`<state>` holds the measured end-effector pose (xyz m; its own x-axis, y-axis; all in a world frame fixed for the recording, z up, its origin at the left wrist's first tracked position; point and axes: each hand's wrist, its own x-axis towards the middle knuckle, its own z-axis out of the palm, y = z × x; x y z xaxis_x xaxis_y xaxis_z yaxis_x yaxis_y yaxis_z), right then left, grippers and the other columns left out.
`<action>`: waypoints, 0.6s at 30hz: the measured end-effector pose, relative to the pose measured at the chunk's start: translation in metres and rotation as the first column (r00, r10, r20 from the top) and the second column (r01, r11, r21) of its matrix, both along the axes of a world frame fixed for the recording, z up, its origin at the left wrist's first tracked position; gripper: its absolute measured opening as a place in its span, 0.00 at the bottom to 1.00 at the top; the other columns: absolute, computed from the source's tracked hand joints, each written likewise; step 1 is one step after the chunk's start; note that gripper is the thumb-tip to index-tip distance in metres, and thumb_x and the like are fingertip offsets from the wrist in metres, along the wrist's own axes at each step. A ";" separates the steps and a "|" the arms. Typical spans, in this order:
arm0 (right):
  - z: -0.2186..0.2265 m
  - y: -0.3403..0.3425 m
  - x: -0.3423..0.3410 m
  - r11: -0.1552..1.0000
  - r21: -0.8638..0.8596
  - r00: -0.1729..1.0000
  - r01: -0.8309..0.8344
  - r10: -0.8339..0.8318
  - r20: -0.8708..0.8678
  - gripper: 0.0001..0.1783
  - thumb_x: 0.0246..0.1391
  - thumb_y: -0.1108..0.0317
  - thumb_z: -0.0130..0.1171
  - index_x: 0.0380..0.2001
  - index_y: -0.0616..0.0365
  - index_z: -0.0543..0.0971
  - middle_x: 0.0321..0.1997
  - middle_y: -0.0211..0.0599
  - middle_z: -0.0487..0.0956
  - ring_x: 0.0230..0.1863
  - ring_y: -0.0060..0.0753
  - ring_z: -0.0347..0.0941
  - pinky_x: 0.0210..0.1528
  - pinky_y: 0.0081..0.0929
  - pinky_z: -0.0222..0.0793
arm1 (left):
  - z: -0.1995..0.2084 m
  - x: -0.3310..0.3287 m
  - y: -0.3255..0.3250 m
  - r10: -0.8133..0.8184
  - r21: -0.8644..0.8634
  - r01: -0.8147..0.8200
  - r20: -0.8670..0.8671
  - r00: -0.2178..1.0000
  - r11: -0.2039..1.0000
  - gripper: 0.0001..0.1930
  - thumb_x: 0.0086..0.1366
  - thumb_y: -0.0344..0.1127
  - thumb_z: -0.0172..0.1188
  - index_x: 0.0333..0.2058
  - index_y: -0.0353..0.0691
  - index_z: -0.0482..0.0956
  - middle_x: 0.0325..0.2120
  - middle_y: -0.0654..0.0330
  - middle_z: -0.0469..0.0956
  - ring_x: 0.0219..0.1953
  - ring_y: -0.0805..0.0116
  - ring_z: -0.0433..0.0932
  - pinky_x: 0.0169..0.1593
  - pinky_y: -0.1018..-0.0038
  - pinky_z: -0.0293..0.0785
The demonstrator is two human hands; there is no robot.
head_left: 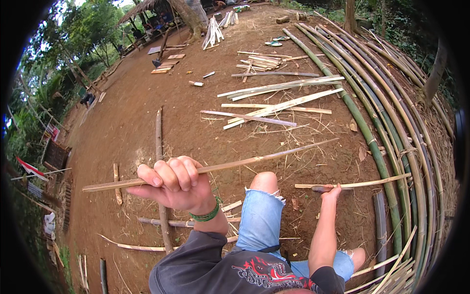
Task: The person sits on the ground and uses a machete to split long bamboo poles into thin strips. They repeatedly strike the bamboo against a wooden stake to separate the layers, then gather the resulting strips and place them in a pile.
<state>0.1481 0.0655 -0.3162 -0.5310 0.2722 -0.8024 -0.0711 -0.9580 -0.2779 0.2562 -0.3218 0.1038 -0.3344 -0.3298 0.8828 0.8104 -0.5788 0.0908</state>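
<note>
My left hand, with a green woven band at its wrist, is raised and wrapped round a long, thin bamboo strip. The strip slants across in front of me, its short end to the left and its tapering end far to the right. Low on the right, my right hand is closed round a brown wooden handle; whatever the handle belongs to is hidden. Right beside that hand lies a pale split bamboo piece, its right end across the poles; I cannot tell whether the fingers also touch it.
Long bamboo poles curve along the right side. Ahead lie split bamboo pieces, with sandals beyond. A thin pole crosses another pole at left. More strips are piled at lower right.
</note>
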 end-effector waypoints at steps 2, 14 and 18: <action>0.007 -0.009 -0.006 1.000 0.006 1.000 -0.016 0.016 -0.008 0.27 0.65 0.44 0.47 0.16 0.47 0.61 0.10 0.24 0.62 0.14 0.27 0.61 0.24 0.28 0.65 | 0.002 0.004 -0.001 0.012 -0.004 -0.012 0.005 1.000 1.000 0.27 0.74 0.62 0.36 0.32 0.43 0.67 0.15 0.68 0.59 0.13 0.77 0.56 0.19 0.77 0.55; 0.097 0.056 0.031 0.873 0.389 0.883 -0.295 0.404 -0.238 0.23 0.60 0.41 0.57 0.22 0.43 0.67 0.11 0.18 0.58 0.10 0.17 0.52 0.13 0.20 0.50 | -0.022 -0.012 0.030 -0.020 0.010 0.019 0.112 0.994 1.000 0.29 0.73 0.64 0.33 0.30 0.44 0.64 0.12 0.68 0.58 0.11 0.77 0.55 0.16 0.77 0.55; 0.116 0.046 0.067 0.827 0.475 0.891 -0.301 0.421 -0.168 0.24 0.61 0.39 0.55 0.23 0.44 0.67 0.12 0.19 0.58 0.10 0.18 0.52 0.13 0.21 0.48 | -0.050 -0.029 0.061 -0.118 0.030 0.115 0.193 0.974 0.993 0.32 0.70 0.68 0.29 0.30 0.43 0.64 0.10 0.68 0.57 0.10 0.77 0.54 0.13 0.77 0.51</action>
